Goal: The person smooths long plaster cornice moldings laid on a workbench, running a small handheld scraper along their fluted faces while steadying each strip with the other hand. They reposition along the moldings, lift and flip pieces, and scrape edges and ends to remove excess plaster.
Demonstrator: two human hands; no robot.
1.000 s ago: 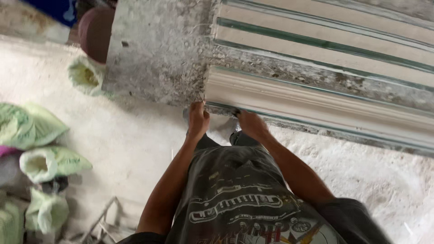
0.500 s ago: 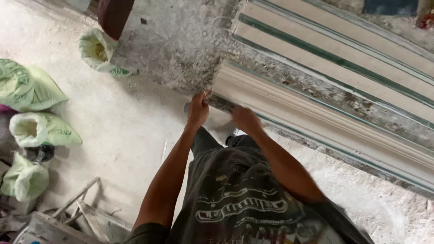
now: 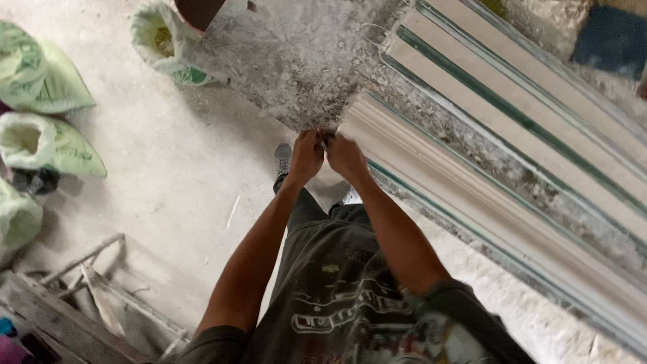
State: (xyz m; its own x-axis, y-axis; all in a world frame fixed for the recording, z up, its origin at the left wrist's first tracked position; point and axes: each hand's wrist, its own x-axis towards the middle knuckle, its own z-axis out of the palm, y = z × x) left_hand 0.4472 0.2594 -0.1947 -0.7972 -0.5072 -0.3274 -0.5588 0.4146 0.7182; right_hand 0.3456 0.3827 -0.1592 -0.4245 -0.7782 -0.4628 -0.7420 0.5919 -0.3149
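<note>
Dusty concrete floor (image 3: 168, 175) underfoot; both hands (image 3: 327, 156) grip the plaster-crusted table (image 3: 296, 61) edge.

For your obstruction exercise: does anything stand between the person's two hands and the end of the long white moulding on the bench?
Nothing visible does. The left hand and right hand are already at the end of the white moulding, by the bench edge.

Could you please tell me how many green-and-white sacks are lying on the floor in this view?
4. One sack lies beside the crusted table; another sack is top left; a third sack sits open below it; a fourth sack is cut off at the left edge. More may be out of frame.
</note>
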